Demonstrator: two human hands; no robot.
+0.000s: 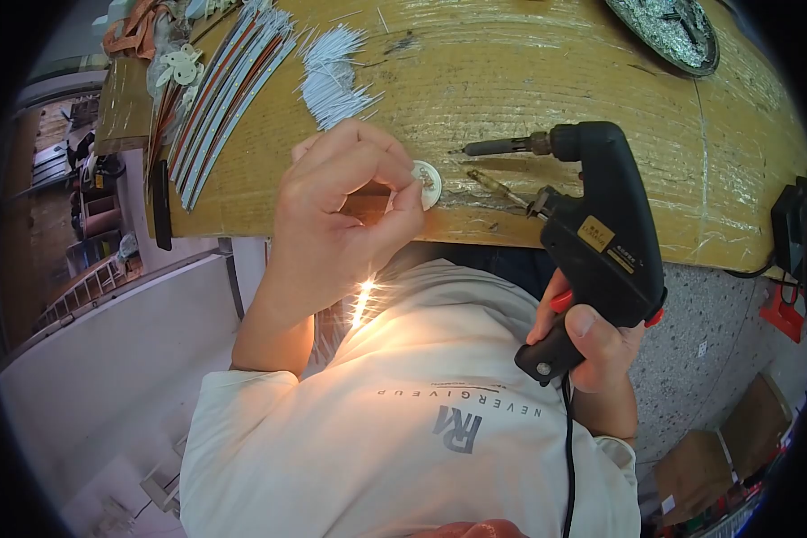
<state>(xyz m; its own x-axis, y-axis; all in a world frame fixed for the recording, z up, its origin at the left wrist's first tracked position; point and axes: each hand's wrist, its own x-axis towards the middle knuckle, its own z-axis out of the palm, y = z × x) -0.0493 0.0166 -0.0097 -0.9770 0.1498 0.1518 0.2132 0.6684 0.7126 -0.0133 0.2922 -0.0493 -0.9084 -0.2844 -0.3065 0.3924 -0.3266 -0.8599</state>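
Observation:
My left hand [341, 206] is closed in a pinch, thumb and forefinger meeting at the edge of a small round white disc [430, 185] with a few brownish marks on its face. The disc is at the table's near edge, partly covered by the fingertips. In my right hand [594, 345] is the grip of a black soldering gun [611, 224] with a red trigger, the fingers wrapped round it. Its dark metal tip and the brownish feed nozzle below point left toward the disc, a small gap away. A black cord [569, 457] hangs from the grip.
On the wooden table [502, 90] lie a heap of thin white wires [336, 81] and a bundle of long light strips [229, 99]. A round dish of silvery scraps [672, 36] sits far right. A red-handled thing [783, 314] hangs at the right edge. Bright light glows near my left wrist.

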